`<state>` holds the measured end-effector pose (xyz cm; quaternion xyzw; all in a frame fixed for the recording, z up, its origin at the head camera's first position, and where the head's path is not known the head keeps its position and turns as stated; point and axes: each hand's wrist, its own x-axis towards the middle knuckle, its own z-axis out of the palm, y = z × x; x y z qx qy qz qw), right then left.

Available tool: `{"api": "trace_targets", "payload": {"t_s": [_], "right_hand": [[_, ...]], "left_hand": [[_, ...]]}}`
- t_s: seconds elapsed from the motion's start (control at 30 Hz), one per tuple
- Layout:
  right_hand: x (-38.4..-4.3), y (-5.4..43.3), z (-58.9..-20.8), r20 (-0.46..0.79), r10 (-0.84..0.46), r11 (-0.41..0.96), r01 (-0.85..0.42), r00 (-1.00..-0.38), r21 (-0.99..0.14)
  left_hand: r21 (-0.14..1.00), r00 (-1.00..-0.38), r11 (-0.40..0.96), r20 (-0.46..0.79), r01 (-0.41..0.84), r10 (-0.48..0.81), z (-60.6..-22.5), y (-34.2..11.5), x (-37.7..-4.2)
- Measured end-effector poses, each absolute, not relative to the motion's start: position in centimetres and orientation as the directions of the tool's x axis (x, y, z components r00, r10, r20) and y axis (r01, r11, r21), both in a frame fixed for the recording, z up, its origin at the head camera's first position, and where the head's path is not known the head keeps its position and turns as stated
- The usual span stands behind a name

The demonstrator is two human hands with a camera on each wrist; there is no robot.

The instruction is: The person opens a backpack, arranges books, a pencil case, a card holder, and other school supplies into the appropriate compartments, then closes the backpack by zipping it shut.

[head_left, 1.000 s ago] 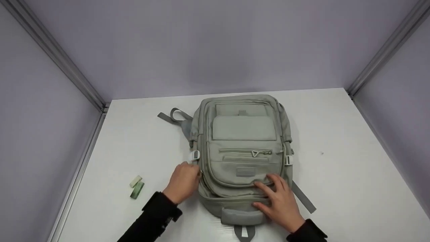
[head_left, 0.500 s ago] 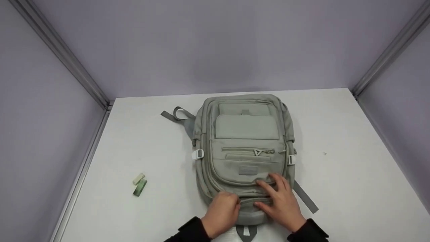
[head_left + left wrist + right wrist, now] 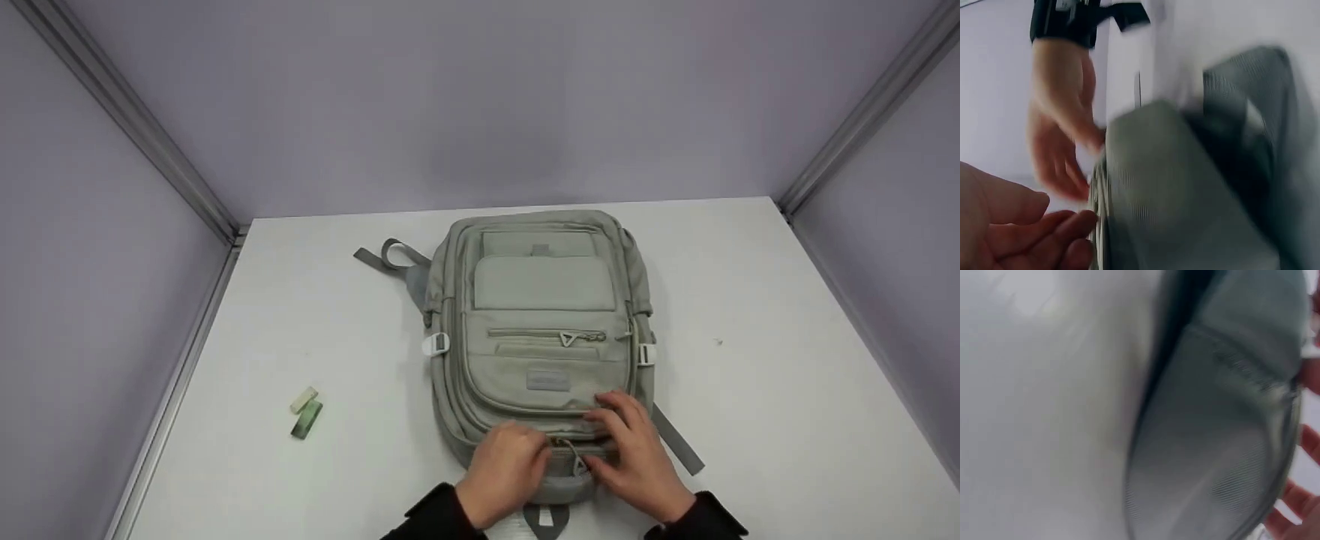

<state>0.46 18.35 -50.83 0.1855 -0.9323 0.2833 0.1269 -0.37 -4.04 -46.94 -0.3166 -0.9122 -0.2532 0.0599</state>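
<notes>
A grey-green backpack (image 3: 544, 285) lies flat on the white table, its carry handle (image 3: 562, 491) toward the person. At the near end, a zipper pull (image 3: 579, 466) with a triangular end hangs from the main zipper, between the two hands. My left hand (image 3: 504, 466) is next to that zipper with loosely curled fingers; in the left wrist view its thumb (image 3: 1022, 207) stands apart from the fingers, with nothing between them. My right hand (image 3: 634, 457) touches the bag's near right part with spread fingers, the thumb beside the pull. The right wrist view is blurred.
Two small green pieces, one pale (image 3: 304, 400) and one darker (image 3: 307, 420), lie on the table (image 3: 360, 337) left of the bag. Straps (image 3: 679, 441) stick out at both sides of the backpack. Walls stand around the table's left, back and right.
My left hand has travelled from the bag's left side along the zipper to the near end, and the seam there has drawn together. The right hand stays almost in place; the zipper pull has come into view.
</notes>
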Motion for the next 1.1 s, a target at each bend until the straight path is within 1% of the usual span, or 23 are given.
{"api": "trace_targets", "payload": {"t_s": [0.1, 0.17, 0.23, 0.33, 0.43, 0.53, 0.7, 0.83, 0.97, 1.03, 1.1], "right_hand": [[0.9, 17.9, -50.0, 0.378, -0.253, 0.784, -0.417, -0.891, -0.459], [1.2, 17.5, -49.5, 0.387, -0.24, 0.809, -0.404, -0.89, -0.427], [1.3, 16.9, -49.2, 0.38, -0.237, 0.845, -0.383, -0.894, -0.374], [1.1, 15.9, -48.9, 0.326, -0.261, 0.88, -0.363, -0.909, -0.307], [0.8, 15.2, -48.9, 0.268, -0.29, 0.893, -0.36, -0.919, -0.27], [0.5, 14.7, -48.9, 0.233, -0.303, 0.885, -0.364, -0.924, -0.292], [0.2, 14.6, -48.6, 0.225, -0.302, 0.856, -0.367, -0.926, -0.364], [0.1, 14.8, -48.0, 0.231, -0.285, 0.829, -0.36, -0.93, -0.429], [-0.1, 15.6, -47.1, 0.186, -0.286, 0.808, -0.341, -0.94, -0.48], [-0.4, 16.4, -46.5, 0.153, -0.289, 0.818, -0.327, -0.945, -0.474], [-0.9, 17.6, -46.1, 0.135, -0.297, 0.836, -0.326, -0.945, -0.441]], "left_hand": [[0.33, -0.768, 0.713, 0.446, 0.618, 0.459, -47.4, -6.1, -0.8], [0.283, -0.751, 0.737, 0.497, 0.614, 0.434, -47.9, -7.0, -1.3], [0.226, -0.734, 0.756, 0.515, 0.615, 0.443, -48.3, -7.5, -1.5], [0.143, -0.708, 0.764, 0.512, 0.629, 0.487, -48.9, -7.5, -1.7], [0.073, -0.684, 0.761, 0.5, 0.644, 0.531, -49.3, -6.8, -1.6], [0.013, -0.669, 0.759, 0.482, 0.651, 0.566, -49.3, -5.9, -1.4], [-0.077, -0.658, 0.767, 0.463, 0.638, 0.594, -49.3, -4.2, -1.1], [-0.136, -0.658, 0.79, 0.48, 0.598, 0.58, -49.4, -3.3, -1.0], [-0.185, -0.639, 0.799, 0.51, 0.572, 0.576, -49.4, -3.1, -1.1], [-0.208, -0.623, 0.793, 0.519, 0.572, 0.586, -49.3, -3.2, -1.1], [-0.217, -0.611, 0.785, 0.521, 0.58, 0.596, -49.2, -3.4, -1.0]]}}
